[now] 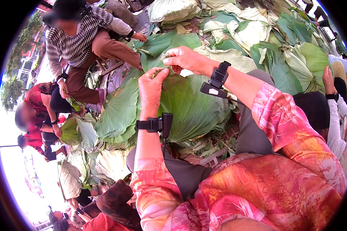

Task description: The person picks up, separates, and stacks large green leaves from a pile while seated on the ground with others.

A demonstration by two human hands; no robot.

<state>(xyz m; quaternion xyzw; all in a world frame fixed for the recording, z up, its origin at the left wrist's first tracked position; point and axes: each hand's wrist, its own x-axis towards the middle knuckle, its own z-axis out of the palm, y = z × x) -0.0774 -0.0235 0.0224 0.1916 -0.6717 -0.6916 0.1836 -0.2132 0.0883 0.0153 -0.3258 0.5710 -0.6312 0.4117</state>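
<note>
My left hand (149,90) is raised over a pile of large lotus leaves, thumb and fingers closed. A small brownish-green leaf scrap (156,73) shows between them. Just above and to the right, my right hand (187,59) is also closed, thumb against fingers, with its tips near those of the left. What it pinches is too small to make out. Under both hands spreads a broad green lotus leaf (192,106) with radiating veins. Both wrists carry black straps with small devices.
Pale dried leaves (254,34) and green ones lie heaped beyond my hands and to the right. Across at the upper left sits a person in a patterned top (81,42). Other people crouch at the left and lower left. Another person's hand (328,81) shows at the right.
</note>
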